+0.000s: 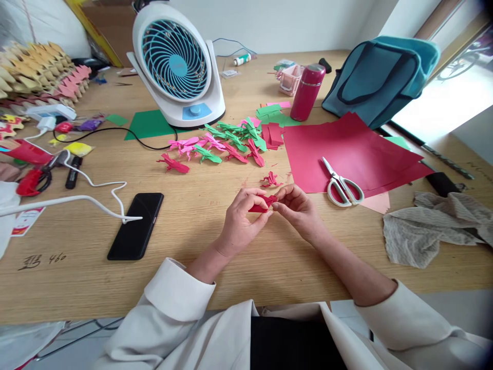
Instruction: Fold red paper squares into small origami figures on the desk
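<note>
Between my two hands, just above the table, is a small folded red paper piece point(259, 204). My left hand point(243, 216) pinches its left side between thumb and fingers. At its right end my right hand point(298, 209) grips it with thumb and forefinger; the fingertips cover part of the folds. Right beyond my hands lies a red origami figure point(271, 179) with thin limbs. Farther back, several finished origami figures in green point(233, 134), pink point(188, 146) and red point(174, 163) lie in a loose group.
White-handled scissors point(341, 186) rest on large red paper sheets point(342, 149) at the right. A white fan point(175, 67) stands behind the figures, a red flask point(307, 92) and blue bag point(379, 77) back right. Left lie a black phone point(135, 226) and white cable point(96, 186).
</note>
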A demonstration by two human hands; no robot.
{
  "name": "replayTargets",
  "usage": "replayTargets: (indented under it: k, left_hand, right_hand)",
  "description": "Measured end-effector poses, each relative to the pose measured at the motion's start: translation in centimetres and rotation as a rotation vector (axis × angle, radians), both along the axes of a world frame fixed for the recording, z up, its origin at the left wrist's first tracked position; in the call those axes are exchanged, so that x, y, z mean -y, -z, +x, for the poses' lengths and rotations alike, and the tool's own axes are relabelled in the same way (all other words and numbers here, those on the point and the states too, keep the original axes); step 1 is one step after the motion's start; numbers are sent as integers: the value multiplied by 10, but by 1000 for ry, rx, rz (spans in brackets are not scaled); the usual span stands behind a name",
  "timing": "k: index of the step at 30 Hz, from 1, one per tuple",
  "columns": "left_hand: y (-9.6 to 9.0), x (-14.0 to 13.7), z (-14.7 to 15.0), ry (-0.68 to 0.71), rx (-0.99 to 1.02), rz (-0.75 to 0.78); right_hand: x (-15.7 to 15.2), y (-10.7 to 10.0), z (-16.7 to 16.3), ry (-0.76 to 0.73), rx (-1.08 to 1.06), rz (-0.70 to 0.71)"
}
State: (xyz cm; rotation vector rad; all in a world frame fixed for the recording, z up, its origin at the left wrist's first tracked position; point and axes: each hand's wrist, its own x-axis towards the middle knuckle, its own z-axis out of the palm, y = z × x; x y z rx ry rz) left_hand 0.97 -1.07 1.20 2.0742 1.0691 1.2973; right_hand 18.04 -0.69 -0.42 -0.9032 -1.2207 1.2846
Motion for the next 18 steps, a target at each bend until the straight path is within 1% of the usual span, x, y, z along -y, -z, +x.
replayTargets:
  k: [3, 12, 18]
  left_hand:
    - [1, 1, 0, -1, 0, 12]
    - [4, 4, 3, -24, -2, 22]
    - [5, 3, 3, -14, -2, 26]
  right_hand:
    - [0, 1, -1, 17, 1, 4]
    - [1, 1, -1, 5, -9, -5]
    - [0, 1, -1, -3, -3, -10]
